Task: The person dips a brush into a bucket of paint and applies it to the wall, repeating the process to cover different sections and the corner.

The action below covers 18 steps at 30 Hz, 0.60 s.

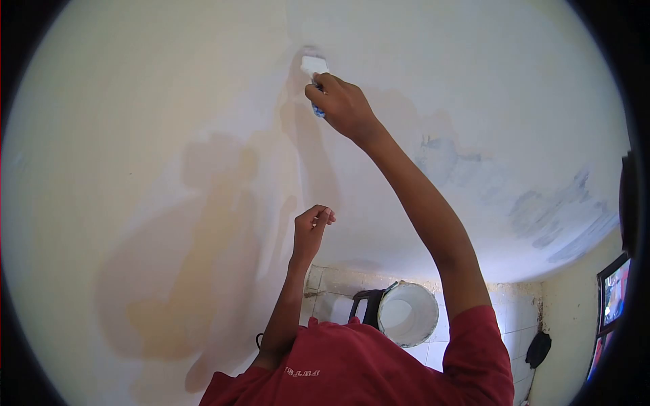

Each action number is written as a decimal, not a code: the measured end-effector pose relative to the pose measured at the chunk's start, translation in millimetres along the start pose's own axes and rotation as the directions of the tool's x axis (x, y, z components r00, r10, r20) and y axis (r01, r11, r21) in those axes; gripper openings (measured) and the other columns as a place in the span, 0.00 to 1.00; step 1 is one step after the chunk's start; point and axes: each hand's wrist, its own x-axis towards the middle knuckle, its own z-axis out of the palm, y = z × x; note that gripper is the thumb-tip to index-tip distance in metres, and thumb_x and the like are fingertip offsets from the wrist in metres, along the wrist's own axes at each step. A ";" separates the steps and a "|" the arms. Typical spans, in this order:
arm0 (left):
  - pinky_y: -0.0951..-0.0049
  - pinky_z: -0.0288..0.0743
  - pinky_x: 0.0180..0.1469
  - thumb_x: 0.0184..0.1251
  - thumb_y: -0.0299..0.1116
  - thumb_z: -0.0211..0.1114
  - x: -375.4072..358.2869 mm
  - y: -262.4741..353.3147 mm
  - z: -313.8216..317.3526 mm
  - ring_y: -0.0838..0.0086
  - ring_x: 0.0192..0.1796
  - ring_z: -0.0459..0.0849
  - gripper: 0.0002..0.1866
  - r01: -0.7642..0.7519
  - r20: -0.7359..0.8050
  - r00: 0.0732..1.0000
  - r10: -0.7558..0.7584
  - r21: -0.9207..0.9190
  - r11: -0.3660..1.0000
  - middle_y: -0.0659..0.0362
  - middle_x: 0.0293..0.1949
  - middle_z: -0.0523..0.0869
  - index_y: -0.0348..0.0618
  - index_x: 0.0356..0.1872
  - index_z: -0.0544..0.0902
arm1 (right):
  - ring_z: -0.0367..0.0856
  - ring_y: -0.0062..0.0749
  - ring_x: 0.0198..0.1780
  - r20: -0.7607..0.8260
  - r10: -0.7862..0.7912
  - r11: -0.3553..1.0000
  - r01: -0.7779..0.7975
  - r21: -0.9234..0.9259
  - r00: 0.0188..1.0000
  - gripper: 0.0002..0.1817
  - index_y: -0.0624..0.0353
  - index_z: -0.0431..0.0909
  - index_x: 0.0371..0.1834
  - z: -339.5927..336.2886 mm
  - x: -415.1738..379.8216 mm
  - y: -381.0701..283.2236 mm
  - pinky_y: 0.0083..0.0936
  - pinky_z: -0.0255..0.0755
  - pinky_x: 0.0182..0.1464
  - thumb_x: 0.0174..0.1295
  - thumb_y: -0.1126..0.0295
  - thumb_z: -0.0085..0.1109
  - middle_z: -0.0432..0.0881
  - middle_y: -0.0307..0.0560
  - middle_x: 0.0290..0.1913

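Note:
My right hand [343,105] is raised high with its fingers wrapped round the handle of a paintbrush [315,65]. The brush has a white-coated head and a bluish handle end, and its tip touches the wall [379,40] near a corner line. Lower down, my left hand [313,223] is held up in front of the wall with its fingers curled in; nothing shows in it. Pale fresh paint covers much of the wall around the brush, with yellowish older areas at the left.
A white bucket [430,298] with pale paint inside stands below, beside a black stool [369,306] on the tiled floor [513,338]. Grey patches [440,159] mark the wall at right. A lit screen [615,292] and a dark object [539,349] are at the far right.

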 end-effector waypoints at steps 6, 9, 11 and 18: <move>0.75 0.77 0.40 0.75 0.30 0.58 0.9 -2.3 0.3 0.77 0.34 0.85 0.11 0.026 -0.023 0.999 -0.026 -0.006 1.000 0.59 0.30 0.87 0.35 0.35 0.84 | 0.83 0.47 0.37 0.309 0.151 0.984 -0.173 0.045 0.939 0.11 0.60 0.77 0.39 16.8 -63.3 -13.0 0.37 0.79 0.37 0.52 0.79 0.63 0.79 0.52 0.39; 0.76 0.77 0.40 0.75 0.29 0.58 0.9 -1.7 0.7 0.77 0.34 0.85 0.10 0.012 -0.015 1.000 -0.012 -0.013 1.000 0.59 0.29 0.87 0.35 0.35 0.84 | 0.83 0.49 0.38 0.540 0.234 0.945 -0.321 0.071 0.808 0.10 0.60 0.78 0.39 22.1 -101.6 -32.7 0.39 0.79 0.38 0.52 0.79 0.63 0.79 0.53 0.39; 0.76 0.77 0.39 0.75 0.29 0.58 -0.4 0.3 0.3 0.78 0.34 0.85 0.11 0.005 -0.015 1.000 -0.005 -0.017 1.000 0.59 0.29 0.87 0.34 0.35 0.84 | 0.83 0.49 0.38 0.569 0.241 0.933 -0.350 0.089 0.787 0.10 0.60 0.78 0.39 14.7 -111.9 -39.7 0.40 0.78 0.38 0.52 0.79 0.62 0.79 0.52 0.39; 0.76 0.78 0.40 0.76 0.29 0.58 0.8 -1.8 -0.8 0.77 0.34 0.85 0.11 0.007 0.014 1.000 -0.006 -0.035 0.999 0.59 0.30 0.87 0.34 0.35 0.84 | 0.82 0.50 0.40 0.366 0.276 0.953 -0.303 0.019 0.889 0.11 0.59 0.79 0.40 -27.5 -81.2 3.4 0.41 0.77 0.40 0.53 0.79 0.63 0.79 0.51 0.38</move>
